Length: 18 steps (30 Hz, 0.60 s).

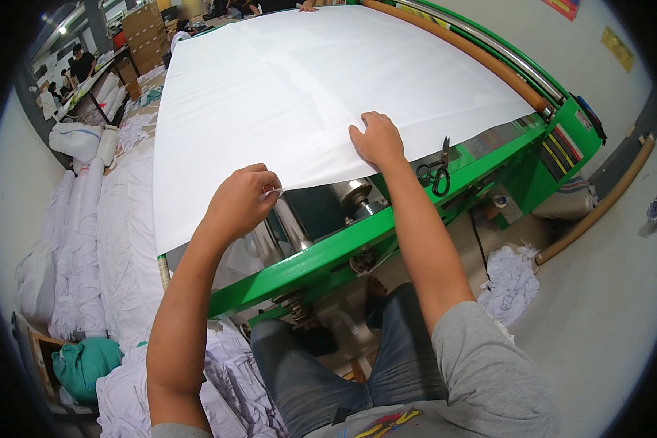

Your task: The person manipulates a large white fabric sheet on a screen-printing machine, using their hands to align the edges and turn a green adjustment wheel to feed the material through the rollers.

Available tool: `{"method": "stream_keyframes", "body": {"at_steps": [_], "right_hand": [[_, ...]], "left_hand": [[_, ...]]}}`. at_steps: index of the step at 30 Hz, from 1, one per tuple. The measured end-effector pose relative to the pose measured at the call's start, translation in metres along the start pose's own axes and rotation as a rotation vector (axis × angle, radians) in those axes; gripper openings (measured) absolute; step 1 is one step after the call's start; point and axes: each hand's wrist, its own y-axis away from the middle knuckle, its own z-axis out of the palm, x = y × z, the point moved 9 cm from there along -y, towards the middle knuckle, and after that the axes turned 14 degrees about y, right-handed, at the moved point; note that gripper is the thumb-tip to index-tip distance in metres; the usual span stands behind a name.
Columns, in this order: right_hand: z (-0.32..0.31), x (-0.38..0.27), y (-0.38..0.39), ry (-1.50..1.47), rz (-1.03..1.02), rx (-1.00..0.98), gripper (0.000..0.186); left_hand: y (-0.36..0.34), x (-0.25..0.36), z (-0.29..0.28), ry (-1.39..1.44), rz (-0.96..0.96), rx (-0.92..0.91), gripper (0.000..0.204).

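Pinching white sheet (270,95) in left hand (242,196), left of scissors (443,165), and resting right hand (379,140), loosely spread, nearer scissors.

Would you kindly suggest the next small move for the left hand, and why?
Perhaps the left hand should gently draw the thin, wide white sheet taut: it pinches the near edge, the right hand rests on top, and faint creases show between them.

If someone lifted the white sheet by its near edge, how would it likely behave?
The white sheet would probably flop, since its near edge bends where the left hand pinches it. It looks light for its spread, being thin there, and might crease, as faint wrinkles show.
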Motion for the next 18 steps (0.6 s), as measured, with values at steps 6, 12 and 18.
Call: {"method": "stream_keyframes", "body": {"at_steps": [6,12,18], "right_hand": [[0.0001,0.0018,-0.0038,-0.003,0.009,-0.034,0.055],[-0.0024,0.0017,-0.0018,0.018,0.004,0.029,0.055],[-0.004,0.0012,-0.0013,0.008,0.025,-0.03,0.055]], "left_hand": [[-0.0005,0.0016,0.0027,0.015,0.008,-0.017,0.013],[-0.0004,-0.0009,0.0041,0.009,0.002,-0.031,0.011],[0.0014,-0.0021,0.0038,0.021,0.006,-0.025,0.009]]}}
